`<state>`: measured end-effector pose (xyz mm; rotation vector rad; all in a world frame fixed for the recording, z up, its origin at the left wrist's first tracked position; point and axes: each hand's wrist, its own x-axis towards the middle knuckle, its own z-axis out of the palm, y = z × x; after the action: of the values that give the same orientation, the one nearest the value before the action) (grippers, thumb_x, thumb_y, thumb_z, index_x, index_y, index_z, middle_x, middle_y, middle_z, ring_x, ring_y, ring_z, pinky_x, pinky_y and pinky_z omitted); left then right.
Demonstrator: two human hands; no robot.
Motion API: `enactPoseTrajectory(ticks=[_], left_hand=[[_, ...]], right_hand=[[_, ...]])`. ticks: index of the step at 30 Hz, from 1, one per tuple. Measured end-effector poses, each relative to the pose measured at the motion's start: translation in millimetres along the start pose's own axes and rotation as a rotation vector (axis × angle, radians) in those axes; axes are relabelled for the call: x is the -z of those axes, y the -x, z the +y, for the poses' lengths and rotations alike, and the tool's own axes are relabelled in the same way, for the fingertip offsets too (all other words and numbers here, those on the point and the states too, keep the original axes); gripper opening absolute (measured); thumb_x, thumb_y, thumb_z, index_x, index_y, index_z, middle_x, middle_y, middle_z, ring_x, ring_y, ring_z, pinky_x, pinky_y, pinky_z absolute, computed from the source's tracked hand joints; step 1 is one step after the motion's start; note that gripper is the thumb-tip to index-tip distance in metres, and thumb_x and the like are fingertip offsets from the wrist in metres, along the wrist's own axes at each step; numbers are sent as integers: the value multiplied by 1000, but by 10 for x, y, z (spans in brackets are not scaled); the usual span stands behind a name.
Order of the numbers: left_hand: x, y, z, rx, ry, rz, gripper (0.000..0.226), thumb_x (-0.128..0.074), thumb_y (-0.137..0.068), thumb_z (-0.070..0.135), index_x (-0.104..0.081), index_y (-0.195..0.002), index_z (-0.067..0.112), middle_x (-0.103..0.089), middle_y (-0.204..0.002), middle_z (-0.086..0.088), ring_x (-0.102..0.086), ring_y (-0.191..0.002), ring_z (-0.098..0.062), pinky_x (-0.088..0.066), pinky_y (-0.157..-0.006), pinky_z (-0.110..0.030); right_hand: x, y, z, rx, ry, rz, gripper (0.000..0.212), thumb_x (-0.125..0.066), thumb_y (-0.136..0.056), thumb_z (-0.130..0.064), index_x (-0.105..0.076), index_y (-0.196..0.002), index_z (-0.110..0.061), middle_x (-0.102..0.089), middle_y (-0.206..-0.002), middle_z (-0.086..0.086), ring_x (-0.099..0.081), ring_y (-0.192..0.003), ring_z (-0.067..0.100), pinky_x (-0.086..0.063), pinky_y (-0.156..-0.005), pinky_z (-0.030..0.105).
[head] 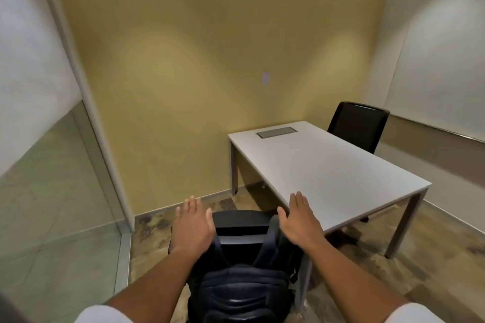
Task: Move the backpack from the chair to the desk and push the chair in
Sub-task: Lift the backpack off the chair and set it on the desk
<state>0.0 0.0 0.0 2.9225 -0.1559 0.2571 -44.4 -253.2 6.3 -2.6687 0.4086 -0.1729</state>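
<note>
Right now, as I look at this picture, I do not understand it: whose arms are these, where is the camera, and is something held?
There is one picture, from a camera worn on a person's head, looking forward and down. The two arms are that person's own. The left hand and right hand are open, with fingers spread, and hold nothing. Below them a dark backpack rests on a black chair. To the right stands a grey desk; only a flat metal panel shows in its top. A second chair stands behind it.
</note>
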Motion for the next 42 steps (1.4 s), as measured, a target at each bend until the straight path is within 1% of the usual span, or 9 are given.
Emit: enactPoseTrajectory(ticks=[3, 6, 15, 23, 26, 33, 36, 39, 42], left_hand=[[-67, 56, -18, 58, 4, -54, 51, -27, -101, 44, -43, -135, 11, -55, -134, -9, -55, -119, -27, -46, -90, -40], [-89, 94, -32, 88, -19, -111, 48, -34, -96, 51, -47, -124, 15, -67, -102, -4, -66, -89, -25, -46, -64, -34], [-234, 22, -114, 333, 58, -166, 79, -49, -81, 72, -48, -129, 9, -52, -130, -9, -61, -107, -26, -46, -70, -32], [-353, -48, -103, 465, 148, -278, 117, -54, -58, 89, -40, -138, 4, -42, -137, -15, -59, -111, -27, -45, -71, -32], [-349, -107, -81, 523, 245, -304, 117, -64, -59, 79, -35, -141, 0, -40, -136, -17, -59, -107, -31, -49, -76, -35], [-418, -144, -112, 675, 469, -276, 108, -68, -53, 75, -48, -127, -1, -38, -124, -15, -63, -82, -33, -57, -73, -40], [-465, -116, -125, 723, 566, -200, 105, -67, -51, 74, -48, -123, 1, -42, -125, -15, -62, -88, -36, -57, -76, -45], [-455, -115, -120, 770, 629, -118, 100, -71, -57, 70, -47, -127, 2, -48, -128, -17, -60, -102, -40, -54, -83, -46], [-441, -95, -120, 817, 684, -68, 96, -70, -58, 69, -49, -127, 5, -57, -124, -15, -60, -105, -40, -52, -85, -46]], right_hand=[[-81, 35, 71, -31, 67, -20, 59, -39, -100, -48, -32, -145, -11, -39, -151, 11, -42, -136, 28, -42, -108, 40], [-137, 82, 87, -74, 78, -66, 52, -47, -96, -51, -48, -133, -15, -57, -134, 8, -57, -119, 27, -49, -95, 38], [-392, 35, 68, -315, -120, -90, 71, -66, -83, -51, -48, -138, -9, -44, -140, 14, -58, -119, 33, -54, -94, 40], [-470, -76, -57, -428, -93, -91, 107, -72, -62, -75, -43, -139, -7, -45, -135, 16, -49, -122, 31, -49, -96, 39], [-494, -94, -122, -475, -78, -78, 110, -76, -59, -72, -41, -139, -4, -43, -134, 17, -48, -121, 33, -47, -98, 40], [-473, -175, -192, -636, -206, -75, 115, -84, -58, -62, -31, -142, -4, -39, -141, 19, -46, -125, 36, -51, -98, 46], [-474, -242, -141, -694, -270, -49, 114, -83, -48, -64, -41, -137, -6, -47, -136, 17, -52, -120, 36, -54, -93, 47], [-594, -344, 9, -752, -435, 17, 103, -74, -29, -61, -59, -118, -11, -64, -112, 11, -64, -96, 31, -61, -79, 45], [-519, -223, -68, -804, -649, 147, 96, -81, -36, -51, -55, -119, -10, -66, -112, 11, -67, -90, 31, -62, -75, 45]])
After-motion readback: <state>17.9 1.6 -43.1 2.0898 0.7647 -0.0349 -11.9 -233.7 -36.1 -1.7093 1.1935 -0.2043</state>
